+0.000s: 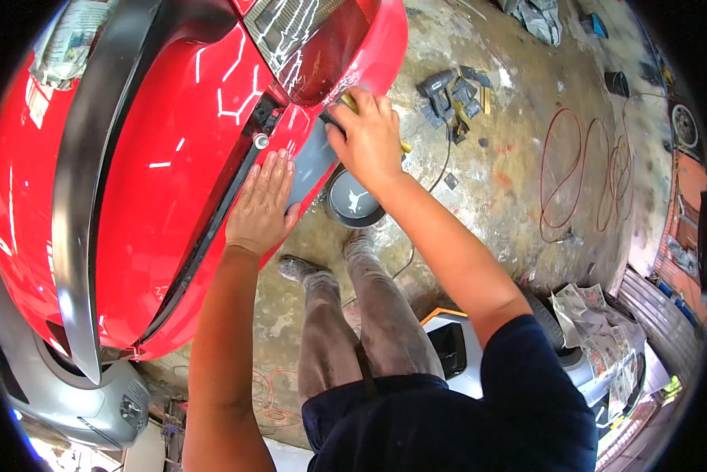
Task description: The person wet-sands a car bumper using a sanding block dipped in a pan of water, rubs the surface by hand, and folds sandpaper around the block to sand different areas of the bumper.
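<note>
My left hand [261,203] lies flat on the red car body [164,165], fingers stretched out, beside a grey patch [312,164] on the panel. My right hand [367,138] is curled at the upper end of that patch, just below the tail light [314,47]. Between its fingers and the panel a yellowish edge [348,102] of a thin item shows; most of it is hidden by the hand. Under my right wrist, a round black bucket [355,197] with greyish liquid stands on the floor. A black spoiler [94,157] runs along the car at the left.
A black power tool [438,90] lies on the floor with dark sanding sheets [465,98] around it. Its cable runs past the bucket towards my legs. Red hose loops [562,173] lie at the right. A silver car [78,401] stands lower left, a paper-covered part [601,330] lower right.
</note>
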A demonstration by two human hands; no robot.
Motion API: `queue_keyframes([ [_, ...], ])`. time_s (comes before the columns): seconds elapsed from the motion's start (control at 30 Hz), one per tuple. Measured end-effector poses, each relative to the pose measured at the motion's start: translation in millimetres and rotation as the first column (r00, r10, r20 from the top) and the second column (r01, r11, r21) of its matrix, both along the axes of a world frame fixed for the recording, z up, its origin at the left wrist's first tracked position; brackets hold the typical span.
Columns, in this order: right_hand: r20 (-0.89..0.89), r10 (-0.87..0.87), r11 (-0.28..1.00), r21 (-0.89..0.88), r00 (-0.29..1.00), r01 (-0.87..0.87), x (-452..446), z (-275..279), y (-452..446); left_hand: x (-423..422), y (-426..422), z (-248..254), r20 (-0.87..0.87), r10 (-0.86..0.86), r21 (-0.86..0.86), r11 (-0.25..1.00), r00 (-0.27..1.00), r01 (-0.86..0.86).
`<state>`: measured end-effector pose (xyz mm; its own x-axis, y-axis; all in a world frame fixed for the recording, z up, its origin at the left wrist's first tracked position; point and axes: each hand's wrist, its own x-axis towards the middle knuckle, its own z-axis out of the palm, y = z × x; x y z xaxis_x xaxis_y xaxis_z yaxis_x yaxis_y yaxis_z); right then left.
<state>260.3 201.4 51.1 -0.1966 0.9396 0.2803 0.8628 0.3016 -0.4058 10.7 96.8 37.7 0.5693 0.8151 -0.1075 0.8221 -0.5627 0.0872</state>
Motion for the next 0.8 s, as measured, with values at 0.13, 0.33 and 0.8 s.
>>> queue_keyframes([
  [0.13,0.012,0.020,1.000,0.011,1.000,-0.020,11,-2,-3,0,-4,0,-0.009,-0.007,-0.007,1.000,1.000,0.007],
  [0.33,-0.078,0.113,0.993,0.027,0.991,-0.111,8,-9,-3,1,-3,1,-0.008,-0.008,-0.001,1.000,1.000,0.008],
  [0.8,-0.012,-0.089,0.995,0.048,0.996,0.090,7,-16,-11,-1,-3,1,0.036,-0.005,-0.011,1.000,0.999,0.005],
])
